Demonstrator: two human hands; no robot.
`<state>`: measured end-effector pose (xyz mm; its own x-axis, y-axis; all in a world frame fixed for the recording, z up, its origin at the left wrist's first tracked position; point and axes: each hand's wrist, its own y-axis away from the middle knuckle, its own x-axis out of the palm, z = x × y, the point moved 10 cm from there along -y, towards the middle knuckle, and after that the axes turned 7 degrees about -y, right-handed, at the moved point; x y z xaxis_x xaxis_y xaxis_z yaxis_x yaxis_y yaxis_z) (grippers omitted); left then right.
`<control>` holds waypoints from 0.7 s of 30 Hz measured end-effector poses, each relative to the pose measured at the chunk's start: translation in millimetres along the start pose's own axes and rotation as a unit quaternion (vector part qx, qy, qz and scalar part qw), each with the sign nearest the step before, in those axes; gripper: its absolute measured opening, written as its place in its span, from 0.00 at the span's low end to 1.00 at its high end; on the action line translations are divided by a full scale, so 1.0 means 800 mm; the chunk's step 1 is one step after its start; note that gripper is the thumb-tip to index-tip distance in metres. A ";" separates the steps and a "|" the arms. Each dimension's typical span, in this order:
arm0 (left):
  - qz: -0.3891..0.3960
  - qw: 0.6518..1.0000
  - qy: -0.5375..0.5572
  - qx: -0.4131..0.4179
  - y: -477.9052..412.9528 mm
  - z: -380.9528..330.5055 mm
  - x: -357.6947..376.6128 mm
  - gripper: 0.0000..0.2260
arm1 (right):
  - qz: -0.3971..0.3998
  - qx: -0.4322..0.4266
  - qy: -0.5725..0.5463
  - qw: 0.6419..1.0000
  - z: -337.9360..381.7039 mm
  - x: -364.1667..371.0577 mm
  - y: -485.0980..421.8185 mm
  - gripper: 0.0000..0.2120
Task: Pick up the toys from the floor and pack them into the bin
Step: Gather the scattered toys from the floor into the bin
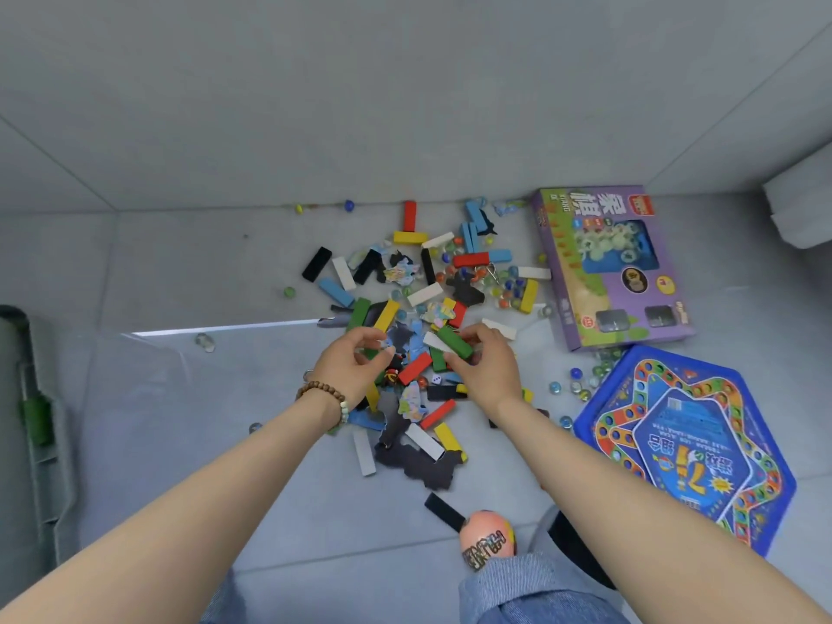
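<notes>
Smooth grey floor (180,272); right hand (488,371) pinches rectangular green block (454,342).

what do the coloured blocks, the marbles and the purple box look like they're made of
Coloured blocks: probably painted wood, matte flat colour, crisp edges.
Marbles: seemingly glass, translucent with bright glints.
Purple box: printed cardboard, slight sheen, with what looks like a clear plastic window.

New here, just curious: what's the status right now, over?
Right hand pinching green block, white block. Left hand curled over toy pile, grip unclear. Pile unpacked on floor. Nothing blocking.
</notes>
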<state>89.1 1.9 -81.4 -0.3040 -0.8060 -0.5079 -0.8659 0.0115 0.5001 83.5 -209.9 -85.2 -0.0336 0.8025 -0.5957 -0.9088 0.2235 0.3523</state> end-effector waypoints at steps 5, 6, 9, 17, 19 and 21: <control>-0.034 0.997 0.061 0.016 0.001 -0.016 -0.003 0.06 | 0.002 0.034 -0.079 0.996 -0.013 -0.007 -0.002 0.08; -0.031 0.996 0.088 0.015 0.001 -0.021 0.000 0.05 | -0.001 0.052 -0.098 0.994 -0.017 -0.011 -0.001 0.09; 0.007 0.979 0.201 -0.039 0.002 -0.030 0.018 0.10 | -0.016 0.095 -0.197 0.976 -0.018 -0.026 0.004 0.12; 0.208 0.747 0.597 -0.206 0.031 -0.067 0.115 0.22 | 0.093 0.029 -0.224 0.970 0.051 -0.017 0.041 0.12; 0.196 0.718 0.635 -0.205 0.028 -0.066 0.116 0.21 | 0.109 0.008 -0.212 0.971 0.059 -0.023 0.051 0.14; 0.190 0.707 0.648 -0.208 0.028 -0.062 0.119 0.21 | 0.099 -0.002 -0.233 0.967 0.057 -0.045 0.056 0.13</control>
<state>60.5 -103.8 -83.2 0.3701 -0.6604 0.6534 -0.5450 0.4152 0.7284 62.7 -203.7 -15.3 -0.0163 0.9918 -0.1271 -0.9057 0.0392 0.4222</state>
